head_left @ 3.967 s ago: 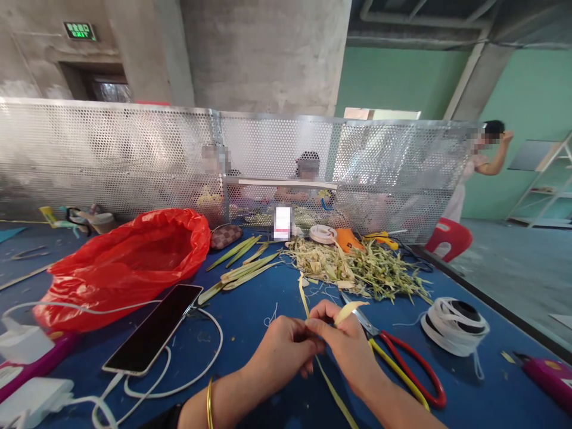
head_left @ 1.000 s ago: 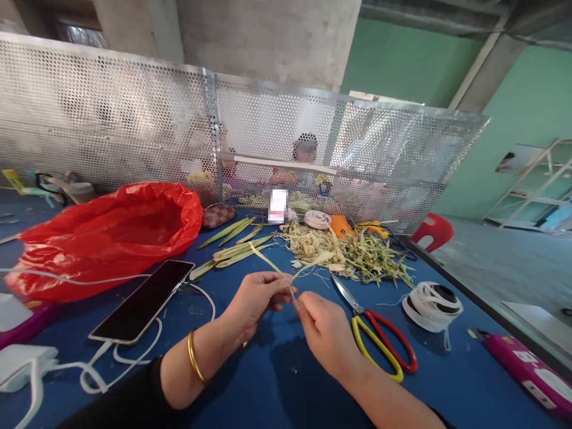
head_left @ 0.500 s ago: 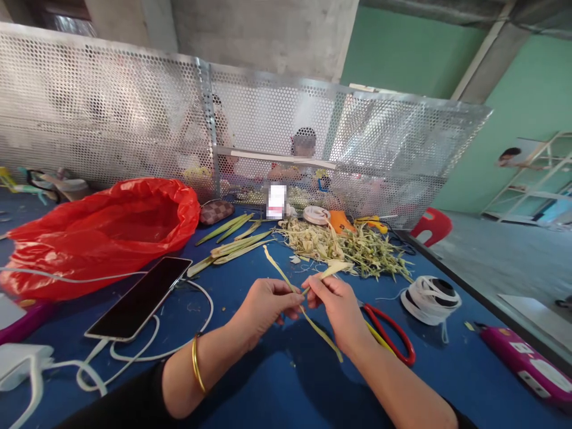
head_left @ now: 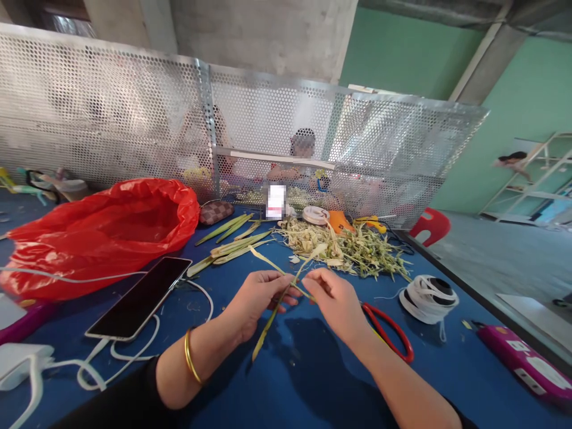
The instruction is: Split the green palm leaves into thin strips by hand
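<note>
Thumb and fingers of my left hand (head_left: 263, 292) pinch crossed plant strips (head_left: 267, 328) close to where they meet, wrist angled inward. My right hand (head_left: 333, 298), knuckles up and fingers curled, nips the length reaching toward it, just beside the crossing. Thin, flat and pale yellow-green, they taper; one tail slants below my left fingers, over the smooth blue table (head_left: 268, 393).

**Room of concrete and green**

Along the blue counter (head_left: 241, 399)'s far edge stands a perforated metal screen (head_left: 272, 107), shining in places. Behind it rise a concrete wall (head_left: 259, 36) and a green wall (head_left: 411, 53). Beyond the right edge are a red chair (head_left: 442, 223), a grey floor (head_left: 482, 256) and a white rack (head_left: 531, 193).
</note>
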Demonstrator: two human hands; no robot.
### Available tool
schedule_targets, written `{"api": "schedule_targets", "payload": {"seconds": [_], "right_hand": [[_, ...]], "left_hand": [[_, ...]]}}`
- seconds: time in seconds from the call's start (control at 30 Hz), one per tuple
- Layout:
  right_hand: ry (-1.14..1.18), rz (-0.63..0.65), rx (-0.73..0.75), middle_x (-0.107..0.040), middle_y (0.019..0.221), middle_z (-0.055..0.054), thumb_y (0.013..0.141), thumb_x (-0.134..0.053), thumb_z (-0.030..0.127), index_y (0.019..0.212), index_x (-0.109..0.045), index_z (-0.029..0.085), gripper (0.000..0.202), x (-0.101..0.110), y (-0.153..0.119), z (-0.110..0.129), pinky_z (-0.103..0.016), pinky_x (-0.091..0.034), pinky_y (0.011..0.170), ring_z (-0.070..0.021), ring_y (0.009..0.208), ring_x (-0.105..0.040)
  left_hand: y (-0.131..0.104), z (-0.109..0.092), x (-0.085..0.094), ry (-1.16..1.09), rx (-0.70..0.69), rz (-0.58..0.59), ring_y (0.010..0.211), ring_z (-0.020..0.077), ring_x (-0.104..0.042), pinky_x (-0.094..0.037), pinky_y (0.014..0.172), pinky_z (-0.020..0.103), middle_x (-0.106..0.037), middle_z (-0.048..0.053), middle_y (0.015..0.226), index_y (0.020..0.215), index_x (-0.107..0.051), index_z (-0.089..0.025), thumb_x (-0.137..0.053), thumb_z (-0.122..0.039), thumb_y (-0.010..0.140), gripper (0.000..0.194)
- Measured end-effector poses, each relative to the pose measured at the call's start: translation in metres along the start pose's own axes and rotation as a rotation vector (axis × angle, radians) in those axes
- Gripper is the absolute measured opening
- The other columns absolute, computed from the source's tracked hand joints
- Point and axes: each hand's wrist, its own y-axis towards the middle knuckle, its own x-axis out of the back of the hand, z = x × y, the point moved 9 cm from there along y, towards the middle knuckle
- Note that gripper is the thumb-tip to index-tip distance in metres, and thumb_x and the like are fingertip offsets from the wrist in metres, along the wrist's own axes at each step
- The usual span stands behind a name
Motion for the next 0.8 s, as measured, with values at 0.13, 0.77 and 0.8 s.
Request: {"api": "schedule_targets", "payload": {"seconds": [0.13,0.77,0.8], "right_hand": [[-0.338,0.041,0.206,-0.053,0.062,0.002,0.087,-0.049,0.037,0.069,-0.051,0.02,0.025,-0.011,-0.009,0.021,-0.023,-0.032,0.053,-0.0121,0.056,-0.046],[-0.426,0.004,0.296,-0.058,0.071,-0.001,0.092,-0.042,0.029,0.075,-0.053,0.02,0.022,-0.012,-0.012,0.027,-0.024,-0.033,0.056,-0.0135,0.061,-0.052],[-0.441,0.004,0.327,-0.058,0.071,-0.001,0.092,-0.042,0.026,0.075,-0.054,0.02,0.023,-0.012,-0.013,0.03,-0.024,-0.033,0.057,-0.0134,0.062,-0.052]], "left_hand": [[0.002,-0.003,0.004,0.078,-0.068,-0.052,0.058,0.0115,-0.059,-0.042,0.048,0.021,-0.064,0.001,0.064,0.075,-0.064,-0.014,-0.07,-0.03,0.065,0.02],[0.004,-0.005,0.016,-0.031,-0.062,-0.145,0.066,0.0142,-0.065,-0.047,0.059,0.023,-0.072,0.007,0.075,0.083,-0.065,-0.014,-0.068,-0.033,0.07,0.023],[0.005,-0.004,0.018,-0.002,-0.078,-0.171,0.064,0.0143,-0.065,-0.046,0.058,0.022,-0.071,0.006,0.072,0.082,-0.065,-0.013,-0.068,-0.031,0.069,0.022]]}}
